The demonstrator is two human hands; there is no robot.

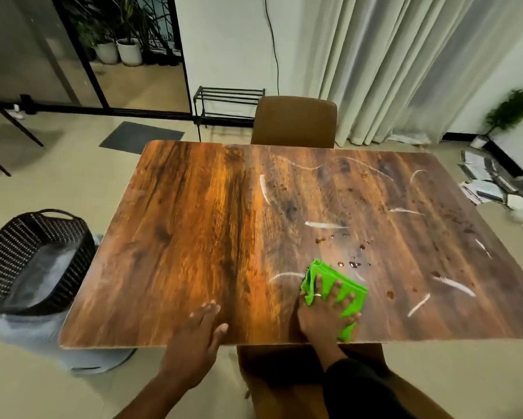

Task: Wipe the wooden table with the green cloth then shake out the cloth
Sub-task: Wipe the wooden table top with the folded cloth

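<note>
The wooden table (193, 237) fills the middle of the view. Brown droplets, specks and white smears mark its right half. The folded green cloth (349, 290) lies flat on the table near the front edge. My right hand (325, 311) presses down on it with spread fingers, a ring on one finger. Just beyond the cloth sit a few wet brown drops (353, 264). My left hand (198, 337) rests flat on the table's front edge, fingers together and holding nothing.
A brown chair (295, 120) stands at the table's far side, and another chair seat (272, 364) is under the near edge. A black woven basket (33, 258) sits at the left. Papers (489, 182) lie on the floor at the right.
</note>
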